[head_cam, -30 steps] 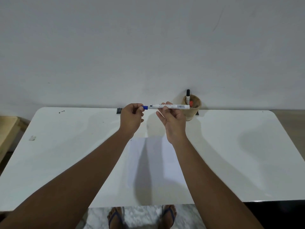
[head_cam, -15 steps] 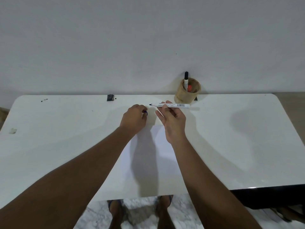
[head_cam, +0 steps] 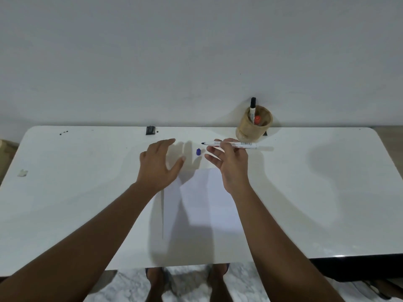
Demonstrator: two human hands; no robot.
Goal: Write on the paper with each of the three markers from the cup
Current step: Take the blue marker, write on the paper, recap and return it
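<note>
My right hand (head_cam: 231, 162) holds an uncapped white marker (head_cam: 239, 144) level above the table, its dark tip pointing left. The marker's blue cap (head_cam: 198, 151) lies on the table between my two hands. My left hand (head_cam: 159, 164) hovers open, fingers spread, just left of the cap and holds nothing. A white sheet of paper (head_cam: 205, 205) lies below both hands, partly shaded by my arms. At the back right stands a wooden cup (head_cam: 250, 129) with a black-capped marker (head_cam: 252, 107) and a red-capped marker (head_cam: 257, 119) in it.
The white table (head_cam: 65, 192) stands against a plain wall. A small black object (head_cam: 150, 130) sits at the table's back edge, some dark specks at the far left, a pale scrap (head_cam: 23, 172) near the left edge. My feet show below the front edge.
My left hand pulled the blue cap off the marker, set it on the table and opened. My right hand kept the marker level. The camera tilted downward.
</note>
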